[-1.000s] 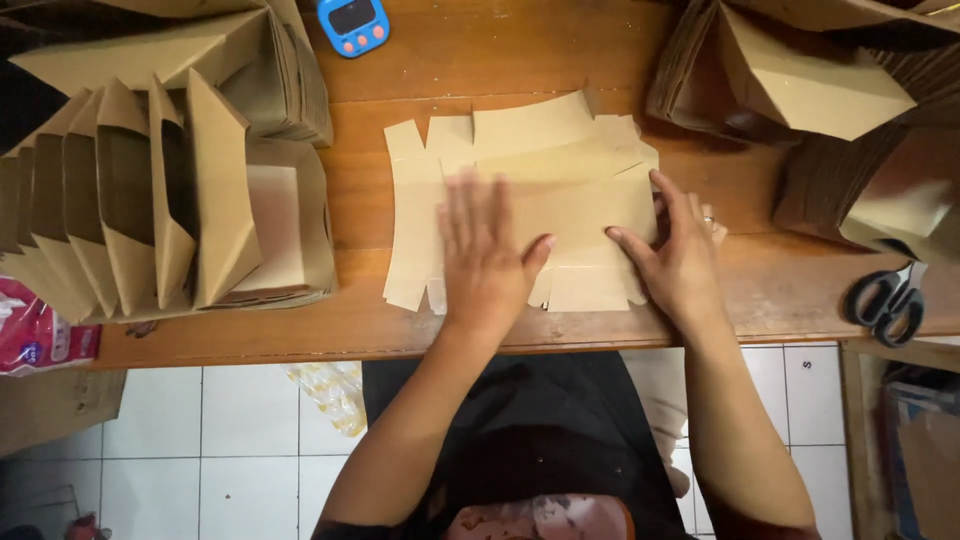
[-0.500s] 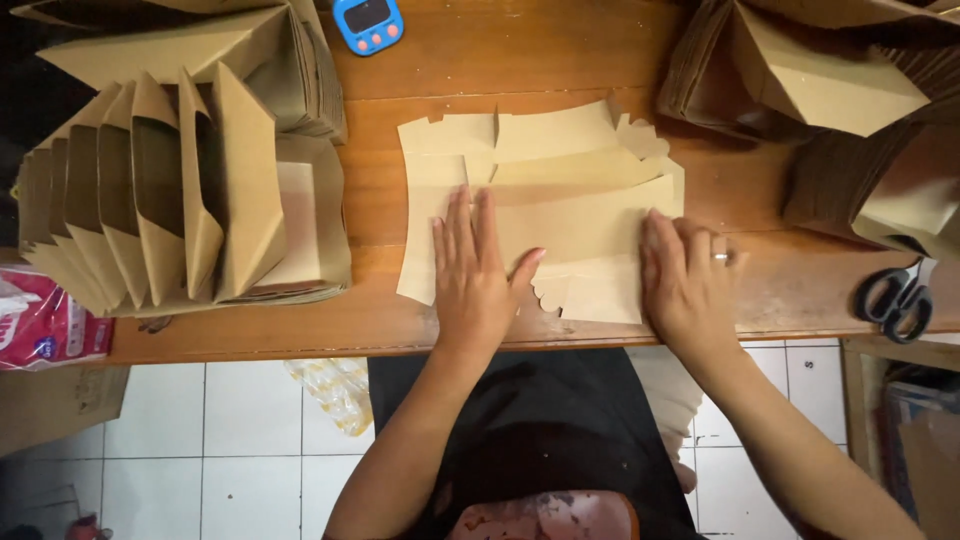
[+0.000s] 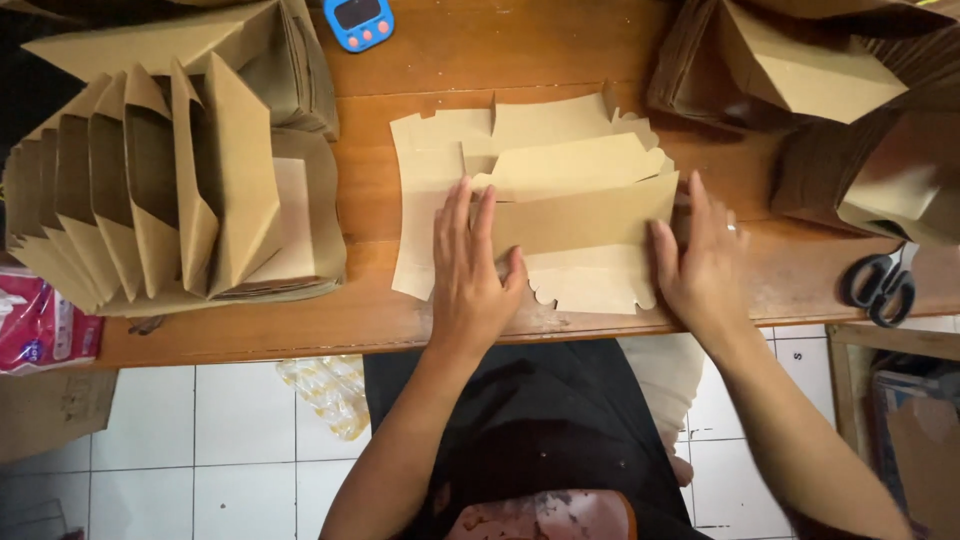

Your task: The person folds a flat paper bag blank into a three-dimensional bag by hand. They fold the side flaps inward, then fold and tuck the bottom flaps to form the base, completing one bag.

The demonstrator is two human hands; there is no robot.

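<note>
Flat brown cardboard blank (image 3: 560,215) lies mid-worktop (image 3: 400,70), partly folded. Left hand (image 3: 470,275) presses flat on its left part, grip released, fingers spread. Right hand (image 3: 705,260) rests open-palmed against its right edge. Scissors (image 3: 880,285) lie right; folded boxes (image 3: 170,190) stacked left.

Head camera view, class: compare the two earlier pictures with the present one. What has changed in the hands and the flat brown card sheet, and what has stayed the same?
The right hand slid from the sheet's near right part out to its right edge. A long panel of the brown card sheet has been folded over and now lies across the middle. The left hand stays flat, pressing the sheet. The folded boxes, blue timer and scissors have not moved.
</note>
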